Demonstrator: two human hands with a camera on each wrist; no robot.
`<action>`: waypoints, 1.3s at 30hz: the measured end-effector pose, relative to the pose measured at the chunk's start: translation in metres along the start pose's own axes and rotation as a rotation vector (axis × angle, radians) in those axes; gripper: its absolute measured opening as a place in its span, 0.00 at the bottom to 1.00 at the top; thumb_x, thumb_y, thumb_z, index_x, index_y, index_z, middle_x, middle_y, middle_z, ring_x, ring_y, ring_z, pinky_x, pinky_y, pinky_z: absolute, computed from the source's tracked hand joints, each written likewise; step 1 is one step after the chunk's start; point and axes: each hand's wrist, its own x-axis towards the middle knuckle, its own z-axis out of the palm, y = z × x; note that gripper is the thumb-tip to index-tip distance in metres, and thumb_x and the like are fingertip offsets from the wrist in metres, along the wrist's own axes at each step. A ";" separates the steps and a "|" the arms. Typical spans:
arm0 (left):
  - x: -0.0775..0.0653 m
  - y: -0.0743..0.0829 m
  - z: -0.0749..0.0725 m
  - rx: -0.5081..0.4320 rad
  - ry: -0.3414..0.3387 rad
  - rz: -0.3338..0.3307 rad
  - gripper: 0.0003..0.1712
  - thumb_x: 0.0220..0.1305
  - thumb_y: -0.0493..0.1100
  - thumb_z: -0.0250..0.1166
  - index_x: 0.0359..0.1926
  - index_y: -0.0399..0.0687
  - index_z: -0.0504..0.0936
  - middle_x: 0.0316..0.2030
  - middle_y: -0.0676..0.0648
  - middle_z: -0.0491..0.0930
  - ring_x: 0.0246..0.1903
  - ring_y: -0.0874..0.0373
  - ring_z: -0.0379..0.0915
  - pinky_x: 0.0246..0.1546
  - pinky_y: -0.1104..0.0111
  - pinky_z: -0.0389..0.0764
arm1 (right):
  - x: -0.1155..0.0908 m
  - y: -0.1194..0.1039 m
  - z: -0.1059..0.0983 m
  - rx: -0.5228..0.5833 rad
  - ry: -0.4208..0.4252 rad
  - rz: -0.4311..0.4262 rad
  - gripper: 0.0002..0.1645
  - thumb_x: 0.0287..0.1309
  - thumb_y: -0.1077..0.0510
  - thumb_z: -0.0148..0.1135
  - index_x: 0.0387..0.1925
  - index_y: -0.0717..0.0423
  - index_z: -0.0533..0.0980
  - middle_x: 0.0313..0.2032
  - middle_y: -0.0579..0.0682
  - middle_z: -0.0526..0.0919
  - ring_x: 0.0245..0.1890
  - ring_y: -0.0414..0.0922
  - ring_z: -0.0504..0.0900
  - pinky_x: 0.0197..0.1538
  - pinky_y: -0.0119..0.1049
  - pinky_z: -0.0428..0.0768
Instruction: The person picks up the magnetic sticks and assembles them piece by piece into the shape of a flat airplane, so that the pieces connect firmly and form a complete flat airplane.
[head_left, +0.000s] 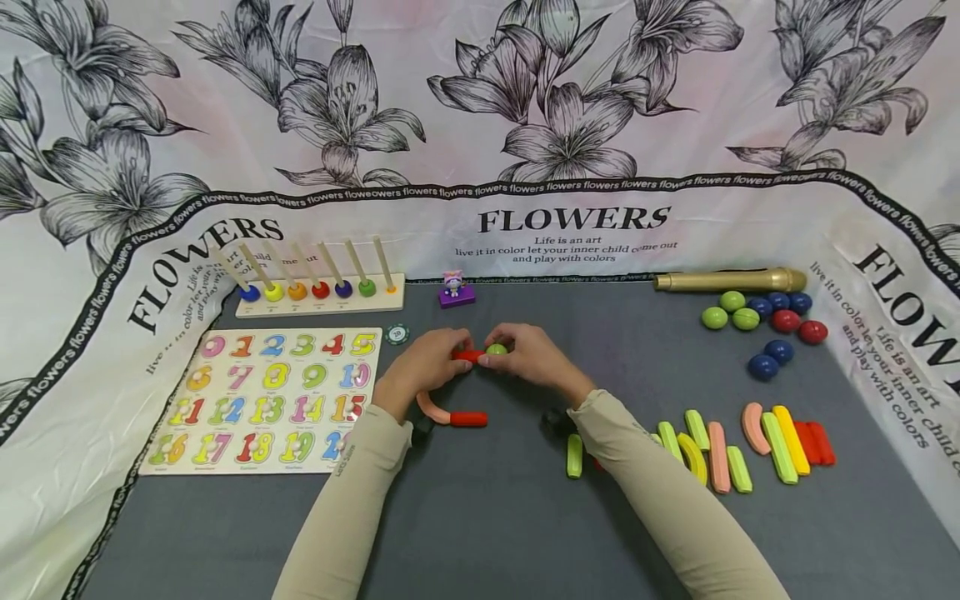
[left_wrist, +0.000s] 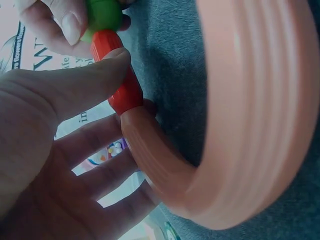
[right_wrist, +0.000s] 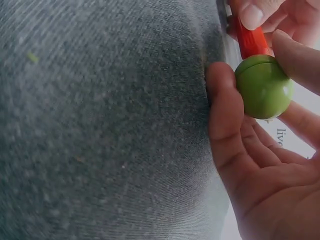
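My left hand (head_left: 418, 365) pinches a short red stick (left_wrist: 131, 92) between thumb and fingers. One end of that stick meets a curved pink rod (left_wrist: 152, 155), which bends round towards the body. A second red stick (head_left: 468, 419) extends from the curve's near end, just above or on the table. My right hand (head_left: 542, 360) grips a green ball (right_wrist: 263, 86) with thumb and fingertips. The ball touches the red stick's free end. Both hands meet at the middle of the table, and the left one hides part of the pink curve in the head view.
Coloured rods (head_left: 718, 458) lie at the right, with a green rod (head_left: 574, 456) by the right sleeve. Several balls (head_left: 786, 322) sit beside a gold microphone (head_left: 731, 280). A number board (head_left: 262, 400), peg stand (head_left: 322, 305), poker chip (head_left: 397, 334) and small figurine (head_left: 456, 292) stand left and behind.
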 end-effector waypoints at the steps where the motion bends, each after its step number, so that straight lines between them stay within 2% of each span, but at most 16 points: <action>1: 0.000 0.001 0.001 0.000 0.002 -0.001 0.08 0.76 0.41 0.69 0.50 0.44 0.82 0.41 0.45 0.81 0.39 0.49 0.74 0.46 0.57 0.78 | 0.000 0.000 0.000 -0.017 -0.006 -0.002 0.16 0.70 0.55 0.73 0.52 0.60 0.83 0.36 0.50 0.87 0.31 0.44 0.84 0.36 0.39 0.83; 9: -0.001 0.004 0.005 -0.006 0.021 -0.020 0.08 0.75 0.40 0.70 0.51 0.44 0.83 0.43 0.44 0.82 0.41 0.48 0.75 0.50 0.54 0.78 | -0.007 0.005 -0.003 -0.156 -0.021 -0.090 0.18 0.68 0.59 0.74 0.55 0.62 0.84 0.45 0.53 0.87 0.36 0.45 0.79 0.43 0.40 0.78; 18: 0.000 0.003 0.007 -0.034 0.040 -0.011 0.06 0.74 0.39 0.70 0.48 0.43 0.83 0.40 0.44 0.81 0.39 0.48 0.74 0.48 0.53 0.77 | -0.008 0.002 -0.003 -0.257 -0.009 -0.150 0.15 0.65 0.61 0.76 0.49 0.63 0.81 0.37 0.51 0.83 0.34 0.45 0.77 0.41 0.41 0.78; 24: -0.001 0.005 0.008 -0.036 0.051 -0.052 0.08 0.74 0.40 0.71 0.50 0.44 0.84 0.42 0.43 0.80 0.42 0.46 0.74 0.50 0.53 0.77 | -0.010 0.004 -0.003 -0.274 0.004 -0.138 0.17 0.68 0.57 0.75 0.51 0.63 0.82 0.41 0.53 0.83 0.40 0.49 0.76 0.44 0.43 0.77; 29: -0.003 0.006 0.010 0.002 0.047 -0.083 0.12 0.76 0.43 0.69 0.55 0.45 0.84 0.47 0.40 0.78 0.48 0.42 0.72 0.53 0.50 0.76 | -0.012 0.004 -0.006 -0.277 -0.011 -0.097 0.22 0.72 0.54 0.71 0.58 0.65 0.82 0.43 0.55 0.84 0.43 0.51 0.77 0.46 0.46 0.78; 31: -0.007 0.007 0.012 -0.005 0.066 -0.080 0.16 0.78 0.43 0.68 0.61 0.44 0.83 0.52 0.38 0.77 0.51 0.40 0.71 0.56 0.48 0.75 | -0.017 0.003 -0.011 -0.268 -0.005 -0.075 0.25 0.75 0.53 0.68 0.63 0.66 0.80 0.48 0.58 0.84 0.47 0.52 0.81 0.50 0.47 0.81; 34: -0.023 0.011 0.016 -0.030 0.146 -0.063 0.22 0.78 0.43 0.67 0.68 0.43 0.80 0.60 0.34 0.76 0.57 0.37 0.71 0.62 0.45 0.74 | -0.036 0.000 -0.024 -0.256 0.028 -0.052 0.27 0.77 0.53 0.65 0.67 0.67 0.77 0.55 0.62 0.82 0.51 0.55 0.84 0.52 0.50 0.83; 37: -0.046 0.018 0.021 -0.052 0.230 -0.027 0.22 0.77 0.42 0.68 0.67 0.40 0.82 0.63 0.34 0.77 0.62 0.35 0.71 0.65 0.41 0.72 | -0.061 -0.002 -0.040 -0.259 0.073 -0.057 0.25 0.78 0.55 0.64 0.66 0.67 0.78 0.58 0.64 0.81 0.51 0.55 0.86 0.51 0.52 0.84; 39: -0.059 0.022 0.024 -0.035 0.249 0.018 0.18 0.75 0.41 0.69 0.62 0.39 0.85 0.59 0.36 0.81 0.61 0.36 0.73 0.64 0.40 0.73 | -0.078 -0.001 -0.050 -0.258 0.094 -0.064 0.23 0.78 0.56 0.64 0.64 0.67 0.79 0.56 0.63 0.82 0.48 0.54 0.86 0.49 0.51 0.84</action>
